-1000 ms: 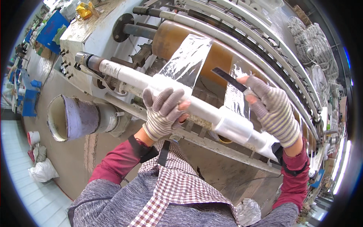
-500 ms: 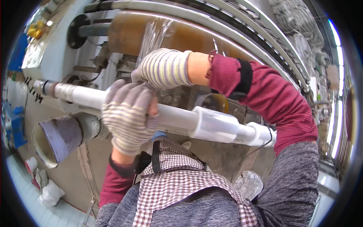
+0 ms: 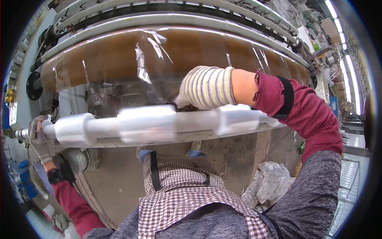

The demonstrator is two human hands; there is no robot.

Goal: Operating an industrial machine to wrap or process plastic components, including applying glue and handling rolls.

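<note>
A long shaft (image 3: 195, 121) with several rolls of clear plastic film lies crosswise in front of me, blurred by motion. One wide film roll (image 3: 147, 124) sits near the middle, another film roll (image 3: 75, 129) toward the left end. My left hand (image 3: 39, 137), in a grey striped glove with bare fingertips, is wrapped round the shaft's left end. Just behind the shaft, right of its middle, my right hand (image 3: 205, 87) is closed in a striped glove. Its fingertips point down and what they hold is hidden. Loose plastic film (image 3: 142, 65) hangs off the brown roller (image 3: 111, 55) beside it.
The machine's metal bars (image 3: 167, 19) run across the back, with a round black flange (image 3: 34, 85) at the roller's left end. Crumpled clear plastic (image 3: 270, 181) lies on the floor at right. A blue object (image 3: 26, 183) is at far left.
My left hand has gone left to the shaft's end. My right hand has moved right. The film rolls sit nearer the shaft's left end, and the view takes in more of the roller.
</note>
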